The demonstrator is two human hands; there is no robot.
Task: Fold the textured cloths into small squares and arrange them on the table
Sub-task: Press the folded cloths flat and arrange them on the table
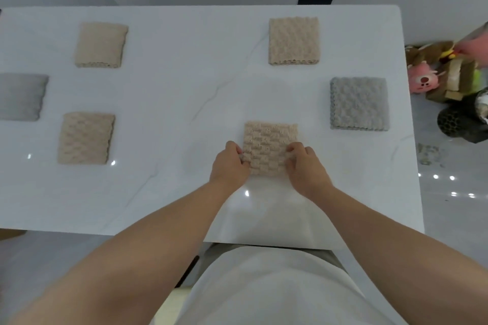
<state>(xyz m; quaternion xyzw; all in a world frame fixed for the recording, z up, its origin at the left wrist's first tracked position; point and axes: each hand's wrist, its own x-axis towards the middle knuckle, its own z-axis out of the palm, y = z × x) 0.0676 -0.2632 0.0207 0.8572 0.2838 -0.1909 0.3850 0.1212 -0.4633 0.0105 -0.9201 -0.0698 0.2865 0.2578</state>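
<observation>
The left hand (229, 163) and right hand (306, 169) both grip the beige cloth (269, 144). The fingers of each hand curl over its near corners, the left on the left edge and the right on the right edge. This cloth is folded into a small, thick square with a knobbly, woven-looking checker texture. It lies flat on the table (171, 103) just in front of the person, a little right of centre.

The table is a glossy white slab with faint grey veins like marble and a rounded far right corner.

Five more folded squares lie well apart on it:
- To the right is a grey square (359, 103) with a bubbly pile and a scalloped edge.
- Beyond that is a far beige square (293, 41) with the same bumpy surface.
- On the left side are a near-left beige square (85, 138) and a far-left beige square (101, 45), the latter softer-looking in the blur.
- Between those two, cut by the left edge of the view, is a left grey square (21, 96).

Off the table on the right, a pink plush toy (422, 80) sits on the floor among other clutter.
</observation>
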